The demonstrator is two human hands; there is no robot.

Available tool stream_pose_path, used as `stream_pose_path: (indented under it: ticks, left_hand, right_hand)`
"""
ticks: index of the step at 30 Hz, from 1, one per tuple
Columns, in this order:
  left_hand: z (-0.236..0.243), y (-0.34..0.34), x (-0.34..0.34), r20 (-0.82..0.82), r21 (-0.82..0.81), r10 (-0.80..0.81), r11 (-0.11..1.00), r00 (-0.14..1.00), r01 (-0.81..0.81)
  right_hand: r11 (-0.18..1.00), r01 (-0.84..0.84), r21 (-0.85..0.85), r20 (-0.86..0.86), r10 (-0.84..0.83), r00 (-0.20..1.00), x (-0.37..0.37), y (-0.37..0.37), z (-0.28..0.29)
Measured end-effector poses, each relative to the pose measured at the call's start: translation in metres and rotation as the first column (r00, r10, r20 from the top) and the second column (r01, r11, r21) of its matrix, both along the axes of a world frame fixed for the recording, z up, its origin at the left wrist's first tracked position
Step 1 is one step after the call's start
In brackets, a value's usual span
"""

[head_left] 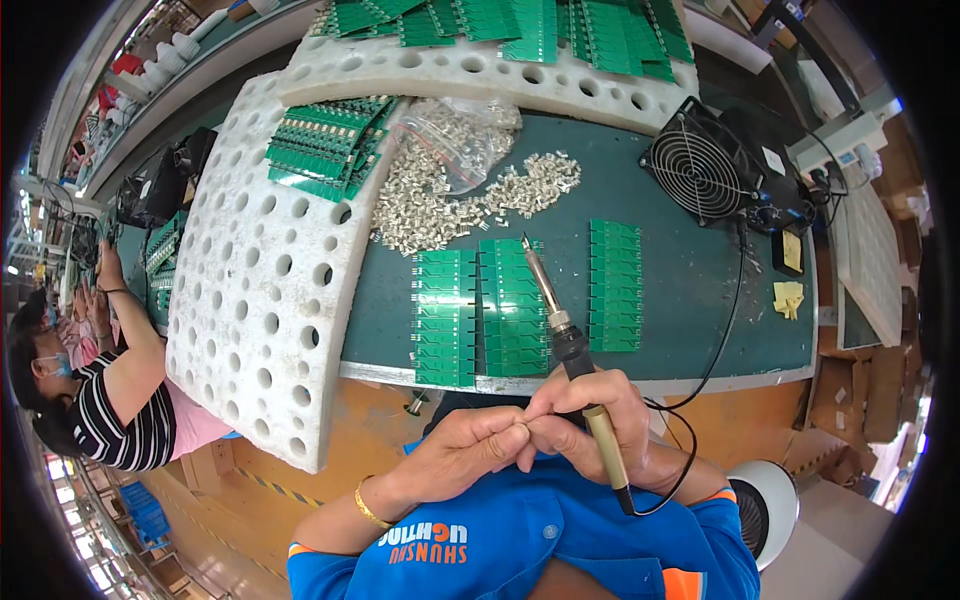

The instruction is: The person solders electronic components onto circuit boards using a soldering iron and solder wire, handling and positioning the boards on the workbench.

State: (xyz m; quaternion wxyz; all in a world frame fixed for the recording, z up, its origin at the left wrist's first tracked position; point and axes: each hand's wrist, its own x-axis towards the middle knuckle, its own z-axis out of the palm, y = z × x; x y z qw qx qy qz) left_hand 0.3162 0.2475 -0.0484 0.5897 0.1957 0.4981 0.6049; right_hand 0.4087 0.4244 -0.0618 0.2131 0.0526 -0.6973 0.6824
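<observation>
In my right hand (602, 412) a soldering iron (572, 350) lies between the fingers, its metal tip pointing up and away over the bench. My left hand (468, 452) is closed in a pinch, its fingertips meeting those of my right hand in front of my chest. Whatever sits between the fingertips is too small or hidden to make out. Three green circuit board panels lie just beyond: a left panel (445, 318), a middle panel (512, 318) under the iron's tip, and a right panel (615, 285) set apart.
Small whitish metal parts (425, 212) are heaped behind the panels, beside a clear plastic bag (478, 150). White perforated foam (255, 300) carries stacked green boards (325, 150). A black fan (700, 165) and a yellow sponge (788, 299) stand right. Another person (130, 385) works at left.
</observation>
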Motion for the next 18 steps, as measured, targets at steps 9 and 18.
stream_pose_path:
  ticks: [9,18]
  left_hand:
    - [-0.007,-0.037,-0.013,-0.215,-0.063,0.067,0.995,0.974,-0.082]
    - [-0.013,-0.046,-0.027,-0.585,0.025,0.461,0.833,0.667,-0.553]
  right_hand:
    - [0.983,0.063,0.174,-0.075,-0.050,0.996,-0.016,-0.001,0.000]
    - [0.972,0.079,0.220,0.037,-0.089,0.995,-0.038,-0.012,-0.002]
